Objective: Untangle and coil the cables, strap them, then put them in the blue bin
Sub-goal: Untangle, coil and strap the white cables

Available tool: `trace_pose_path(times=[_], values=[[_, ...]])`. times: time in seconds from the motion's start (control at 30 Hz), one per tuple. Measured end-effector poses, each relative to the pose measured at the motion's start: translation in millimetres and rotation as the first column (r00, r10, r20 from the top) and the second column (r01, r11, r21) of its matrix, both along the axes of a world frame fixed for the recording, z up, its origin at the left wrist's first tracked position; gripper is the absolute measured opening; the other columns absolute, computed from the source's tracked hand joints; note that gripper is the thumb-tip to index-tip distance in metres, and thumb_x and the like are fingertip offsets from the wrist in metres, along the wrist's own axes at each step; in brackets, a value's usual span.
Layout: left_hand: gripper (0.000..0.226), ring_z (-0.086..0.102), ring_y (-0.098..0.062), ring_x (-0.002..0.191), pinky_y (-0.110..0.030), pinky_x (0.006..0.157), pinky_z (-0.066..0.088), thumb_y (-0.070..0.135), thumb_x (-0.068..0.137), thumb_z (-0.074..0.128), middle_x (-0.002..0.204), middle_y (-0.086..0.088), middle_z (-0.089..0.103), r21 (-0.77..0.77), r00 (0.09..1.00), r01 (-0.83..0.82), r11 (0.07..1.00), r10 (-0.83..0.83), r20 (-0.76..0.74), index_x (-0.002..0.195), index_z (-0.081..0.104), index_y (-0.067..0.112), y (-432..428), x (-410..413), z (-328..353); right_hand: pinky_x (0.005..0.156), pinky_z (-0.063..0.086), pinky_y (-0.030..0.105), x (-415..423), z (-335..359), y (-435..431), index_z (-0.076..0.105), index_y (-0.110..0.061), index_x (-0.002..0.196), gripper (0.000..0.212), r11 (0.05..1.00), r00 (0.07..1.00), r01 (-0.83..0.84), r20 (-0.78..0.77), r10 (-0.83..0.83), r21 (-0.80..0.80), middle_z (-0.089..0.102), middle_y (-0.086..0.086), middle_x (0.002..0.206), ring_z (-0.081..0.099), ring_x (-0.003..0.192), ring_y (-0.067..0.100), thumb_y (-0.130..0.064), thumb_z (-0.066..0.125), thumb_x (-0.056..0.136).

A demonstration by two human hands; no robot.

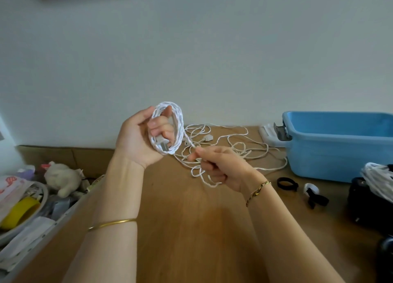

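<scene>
Coil (178, 123) held in left grip (136, 138), right grip (219, 165) pinching loose cable (212, 184) over surface (191, 229); yanking may knot it, loosening coil loops; blue bin (329, 155) far right

Near half of the table (187, 229) is bare wood, an open lane; further back the loose cable tangle (234, 151) sprawls up to the blue bin (323, 159)'s left wall, and the left hand (136, 138) gripping a cable coil (170, 125) plus the right hand (219, 165) pinching a tangle strand fill the air above it. Bin mouth is open above; a black strap (287, 184) and a second strap (314, 194) lie just in front, and a black bag (370, 208) topped with a white cable bundle (376, 174) crowds its front at the far right. Left edge is blocked by a clutter tray (63, 215) — plush toy (61, 178), yellow tape roll (20, 214).
</scene>
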State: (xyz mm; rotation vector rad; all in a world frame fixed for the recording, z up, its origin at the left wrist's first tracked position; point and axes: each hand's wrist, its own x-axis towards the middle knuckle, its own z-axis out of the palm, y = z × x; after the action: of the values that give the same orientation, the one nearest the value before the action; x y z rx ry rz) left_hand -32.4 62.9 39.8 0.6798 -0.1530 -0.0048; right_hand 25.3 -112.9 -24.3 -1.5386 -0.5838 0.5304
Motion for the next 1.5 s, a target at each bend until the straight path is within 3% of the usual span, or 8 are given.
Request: trace_pose_path(times=[0.1, 0.4, 0.57, 0.73, 1.0, 1.23, 1.4, 1.5], values=[[0.026, 0.037, -0.006, 0.044, -0.016, 0.056, 0.046, 0.018, 0.089, 0.045, 0.052, 0.009, 0.039, -0.115, 0.993, -0.105, 0.988, 0.11, 0.037, 0.091, 0.062, -0.002, 1, 4, 0, 0.042, 0.015, 0.021, -4, 8, 2, 0.07, -0.013, 0.1, 0.029, 0.991, 0.993, -0.097, 0.06, 0.103, -0.091, 0.034, -0.003, 0.054, 0.018, 0.044, 0.009, -0.033, 0.05, 0.096], [0.022, 0.061, -0.009, 0.06, -0.042, 0.082, 0.055, 0.019, 0.101, 0.043, 0.066, -0.001, 0.062, 0.318, 0.817, -0.576, 0.753, 0.542, 0.195, 0.088, 0.056, 0.007, -12, 22, -11, 0.063, 0.045, 0.016, -15, 30, -4, 0.067, -0.014, 0.108, 0.019, 0.901, 0.908, -0.107, 0.327, 0.261, -0.421, 0.06, -0.002, 0.051, 0.053, 0.049, 0.013, -0.02, 0.054, 0.095], [0.022, 0.055, 0.001, 0.058, -0.015, 0.06, 0.044, 0.018, 0.1, 0.043, 0.072, 0.006, 0.065, 0.734, 0.615, -0.679, -0.019, 0.531, 0.583, 0.091, 0.06, 0.006, -10, 22, -26, 0.072, 0.049, 0.028, -21, 49, -10, 0.068, -0.008, 0.081, 0.016, 0.929, 0.855, -0.014, 0.477, 0.202, -0.369, 0.058, 0.006, 0.053, 0.055, 0.055, 0.011, -0.022, 0.065, 0.087], [0.028, 0.056, -0.004, 0.054, -0.023, 0.057, 0.043, 0.029, 0.1, 0.043, 0.066, 0.004, 0.064, 0.858, 0.809, -0.445, -0.258, 0.295, 0.508, 0.08, 0.056, 0.014, -17, 18, -21, 0.051, 0.052, 0.027, -15, 55, -15, 0.071, -0.004, 0.085, 0.016, 0.972, 0.791, 0.232, 0.589, -0.163, -0.042, 0.054, 0.005, 0.064, 0.049, 0.052, 0.006, -0.018, 0.063, 0.088], [0.049, 0.039, -0.013, 0.039, -0.02, 0.04, 0.033, 0.055, 0.081, 0.054, 0.045, 0.002, 0.045, 0.965, 0.981, -0.193, 0.177, 0.046, 0.188, 0.092, 0.071, 0.01, -23, 1, -14, 0.043, 0.045, 0.021, 0, 50, -28, 0.066, -0.015, 0.08, 0.01, 0.851, 0.667, 0.488, 0.546, -0.507, 0.195, 0.057, -0.005, 0.056, 0.049, 0.035, 0.008, -0.008, 0.061, 0.087], [0.035, 0.029, -0.001, 0.029, -0.016, 0.034, 0.035, 0.037, 0.08, 0.064, 0.033, 0.01, 0.033, 0.596, 0.964, 0.196, 0.778, -0.264, 0.027, 0.084, 0.074, 0.003, -12, 6, -10, 0.054, 0.044, 0.036, 7, 29, -23, 0.073, -0.013, 0.083, 0.02, 0.904, 0.818, 0.42, 0.401, -0.413, 0.074, 0.033, -0.003, 0.043, 0.037, 0.031, 0.008, -0.025, 0.059, 0.091], [0.041, 0.033, -0.006, 0.045, -0.023, 0.052, 0.042, 0.028, 0.096, 0.05, 0.046, -0.001, 0.05, 0.102, 0.795, 0.591, 0.8, -0.599, 0.096, 0.109, 0.061, -0.008, 3, 19, -15, 0.039, 0.038, 0.025, -1, 26, -13, 0.067, -0.005, 0.086, 0.024, 0.983, 0.942, 0.185, 0.285, -0.179, 0.005, 0.03, 0.001, 0.053, 0.029, 0.038, 0.011, -0.021, 0.053, 0.096], [0.04, 0.038, -0.011, 0.046, -0.026, 0.056, 0.044, 0.022, 0.095, 0.045, 0.05, -0.005, 0.052, -0.142, 0.871, 0.487, 0.862, -0.468, 0.15, 0.111, 0.058, -0.012, 8, 19, -13, 0.036, 0.038, 0.021, -6, 22, -8, 0.061, -0.004, 0.089, 0.022, 0.997, 0.978, 0.072, 0.199, -0.068, -0.009, 0.033, 0.002, 0.057, 0.029, 0.035, 0.008, -0.019, 0.048, 0.098]])
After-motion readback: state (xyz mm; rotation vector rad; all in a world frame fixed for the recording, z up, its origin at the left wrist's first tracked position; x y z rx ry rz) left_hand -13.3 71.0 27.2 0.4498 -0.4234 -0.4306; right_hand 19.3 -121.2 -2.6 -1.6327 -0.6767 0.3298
